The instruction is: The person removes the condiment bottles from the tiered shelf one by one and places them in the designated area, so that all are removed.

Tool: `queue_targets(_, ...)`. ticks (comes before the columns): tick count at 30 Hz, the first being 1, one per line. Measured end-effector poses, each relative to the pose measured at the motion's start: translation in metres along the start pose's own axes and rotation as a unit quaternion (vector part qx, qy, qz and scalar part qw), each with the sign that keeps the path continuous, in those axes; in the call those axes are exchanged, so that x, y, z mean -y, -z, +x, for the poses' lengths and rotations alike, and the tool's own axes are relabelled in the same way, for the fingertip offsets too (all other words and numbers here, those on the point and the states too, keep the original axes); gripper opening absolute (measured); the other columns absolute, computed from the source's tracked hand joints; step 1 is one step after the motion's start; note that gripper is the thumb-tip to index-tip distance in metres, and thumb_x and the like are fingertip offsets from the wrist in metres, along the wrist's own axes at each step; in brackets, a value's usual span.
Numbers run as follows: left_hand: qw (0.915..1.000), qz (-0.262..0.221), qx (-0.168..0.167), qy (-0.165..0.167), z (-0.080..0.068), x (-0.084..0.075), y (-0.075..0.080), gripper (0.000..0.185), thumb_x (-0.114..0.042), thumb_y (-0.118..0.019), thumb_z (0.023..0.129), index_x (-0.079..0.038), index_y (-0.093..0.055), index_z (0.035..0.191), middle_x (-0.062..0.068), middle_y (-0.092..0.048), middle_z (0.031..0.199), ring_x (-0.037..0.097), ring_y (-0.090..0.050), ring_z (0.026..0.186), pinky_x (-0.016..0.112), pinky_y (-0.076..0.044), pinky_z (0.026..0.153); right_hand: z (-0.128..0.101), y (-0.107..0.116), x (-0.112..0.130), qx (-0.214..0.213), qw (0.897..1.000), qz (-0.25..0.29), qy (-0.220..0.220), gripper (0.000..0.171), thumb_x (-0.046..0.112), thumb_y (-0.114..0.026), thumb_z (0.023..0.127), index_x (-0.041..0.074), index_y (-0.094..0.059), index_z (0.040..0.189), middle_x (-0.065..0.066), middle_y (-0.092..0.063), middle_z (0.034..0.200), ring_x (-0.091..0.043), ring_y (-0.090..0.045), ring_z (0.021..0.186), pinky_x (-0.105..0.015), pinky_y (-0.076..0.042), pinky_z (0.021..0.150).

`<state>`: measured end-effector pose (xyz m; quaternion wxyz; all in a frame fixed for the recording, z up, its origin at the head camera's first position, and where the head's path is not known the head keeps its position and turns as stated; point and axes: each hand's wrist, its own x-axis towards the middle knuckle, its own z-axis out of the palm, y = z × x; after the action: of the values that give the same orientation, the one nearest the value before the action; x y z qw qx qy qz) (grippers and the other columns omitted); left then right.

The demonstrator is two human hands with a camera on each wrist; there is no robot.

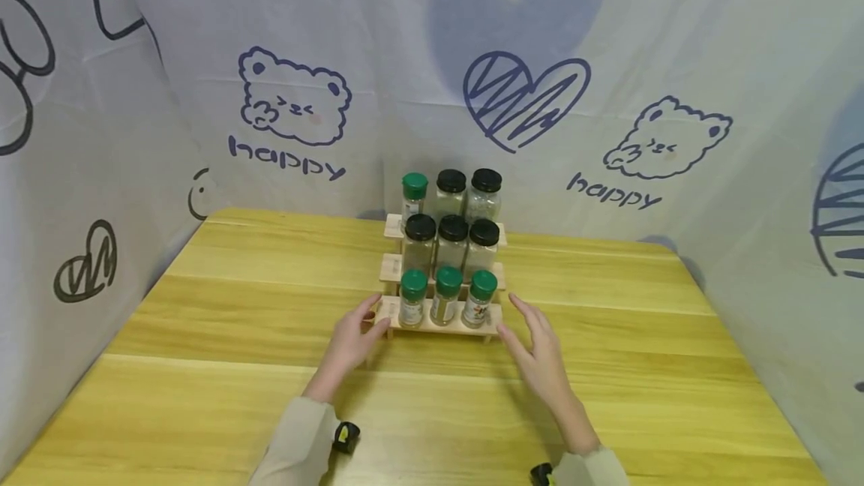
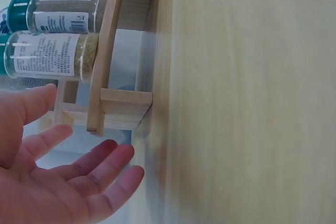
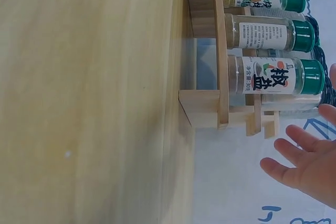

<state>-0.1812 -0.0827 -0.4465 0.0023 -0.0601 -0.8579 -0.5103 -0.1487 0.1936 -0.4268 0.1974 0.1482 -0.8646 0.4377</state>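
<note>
The wooden worktop [image 1: 270,336] carries a three-tier wooden spice rack [image 1: 442,321] standing upright near its middle, toward the rear edge, in front of a printed fabric backdrop [image 1: 290,96]. The rack holds nine spice jars: three green-capped jars [image 1: 445,295] on the front (lowest) tier, three black-capped jars [image 1: 452,242] on the middle tier, and one green-capped plus two black-capped on the top tier. The left hand [image 1: 352,340] is positioned at the left end of the rack, fingers relaxed, grip released, holding nothing; whether the fingertips contact the wood cannot be told. The right hand [image 1: 536,351] is positioned just beside the right end, fingers straight and spread, grip released, apart from the rack (see the right wrist view)
</note>
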Motion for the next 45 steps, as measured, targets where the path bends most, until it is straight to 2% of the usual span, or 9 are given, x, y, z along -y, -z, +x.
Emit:
queue_targets(8,0.9988,-0.029,0.002,0.038,0.008,0.007,-0.002,0.048,-0.011,-0.056,0.088,-0.001,-0.041,0.132,0.026,-0.052,0.113,0.035,-0.052,0.099,0.044,-0.044,0.082,0.009,-0.004,0.004,-0.007,0.999,0.031,-0.006,0.047,0.010,-0.060,0.086,0.000,-0.044,0.129,-0.015,-0.047,0.127,-0.028,-0.044,0.114,-0.048,-0.038,0.087)
queue_targets(10,0.9984,-0.037,0.002,0.043,0.009,0.008,-0.002,0.047,-0.010,-0.056,0.088,-0.002,-0.042,0.132,0.024,-0.052,0.113,0.034,-0.051,0.100,0.044,-0.044,0.082,0.011,-0.003,0.013,-0.014,0.999,0.045,-0.003,0.046,0.006,-0.061,0.085,-0.002,-0.045,0.127,-0.019,-0.048,0.125,-0.031,-0.045,0.112,-0.049,-0.039,0.086)
queue_targets(16,0.9940,-0.090,0.007,0.061,0.015,0.011,-0.001,0.047,-0.006,-0.057,0.086,-0.004,-0.043,0.131,0.020,-0.054,0.106,0.027,-0.053,0.086,0.035,-0.048,0.064,0.018,-0.004,0.027,-0.028,0.995,0.091,0.016,0.043,-0.006,-0.060,0.081,-0.010,-0.046,0.122,-0.029,-0.050,0.115,-0.043,-0.046,0.105,-0.056,-0.039,0.081)
queue_targets(20,0.9877,-0.130,0.013,0.086,0.018,0.014,-0.002,0.047,-0.003,-0.057,0.086,-0.004,-0.045,0.131,0.014,-0.054,0.086,0.020,-0.051,0.066,0.028,-0.044,0.053,0.023,-0.010,0.014,-0.029,0.993,0.118,0.005,0.043,-0.004,-0.060,0.082,-0.006,-0.047,0.123,-0.022,-0.052,0.116,-0.037,-0.047,0.107,-0.053,-0.040,0.083)
queue_targets(25,0.9761,-0.187,0.019,0.110,0.021,0.015,-0.004,0.045,0.003,-0.056,0.085,-0.001,-0.047,0.128,0.007,-0.047,0.071,0.015,-0.053,0.060,0.025,-0.045,0.055,0.029,-0.015,0.004,-0.024,0.988,0.151,0.007,0.043,-0.004,-0.061,0.081,-0.006,-0.049,0.122,-0.020,-0.051,0.118,-0.034,-0.047,0.107,-0.050,-0.041,0.082)
queue_targets(31,0.9630,-0.234,0.014,0.132,0.023,0.015,-0.005,0.045,0.007,-0.057,0.082,0.001,-0.048,0.126,0.006,-0.049,0.072,0.013,-0.055,0.059,0.024,-0.047,0.057,0.035,-0.014,0.022,-0.023,0.984,0.176,0.012,0.039,-0.011,-0.058,0.079,-0.015,-0.049,0.117,-0.028,-0.049,0.114,-0.038,-0.047,0.104,-0.053,-0.041,0.080)
queue_targets(37,0.9506,-0.264,0.019,0.162,0.024,0.014,-0.003,0.048,0.008,-0.059,0.081,-0.001,-0.048,0.127,0.005,-0.049,0.074,0.012,-0.055,0.057,0.023,-0.047,0.056,0.038,-0.015,0.031,-0.035,0.984,0.172,0.004,0.036,-0.013,-0.058,0.079,-0.017,-0.050,0.113,-0.028,-0.051,0.111,-0.034,-0.049,0.099,-0.039,-0.046,0.080)
queue_targets(42,0.9398,-0.296,0.030,0.168,0.025,0.015,-0.002,0.048,0.008,-0.058,0.081,0.000,-0.047,0.127,0.005,-0.048,0.074,0.011,-0.056,0.058,0.023,-0.048,0.058,0.040,-0.017,0.029,-0.048,0.982,0.185,0.007,0.035,-0.013,-0.060,0.077,-0.017,-0.051,0.110,-0.027,-0.055,0.105,-0.031,-0.053,0.094,-0.040,-0.047,0.078)
queue_targets(45,0.9367,-0.304,0.039,0.170,0.025,0.014,0.000,0.048,0.007,-0.057,0.082,0.000,-0.045,0.128,0.005,-0.050,0.073,0.011,-0.057,0.058,0.023,-0.048,0.059,0.041,-0.018,0.028,-0.060,0.980,0.190,0.009,0.033,-0.013,-0.061,0.076,-0.017,-0.053,0.107,-0.028,-0.057,0.100,-0.026,-0.056,0.090,-0.034,-0.048,0.077)
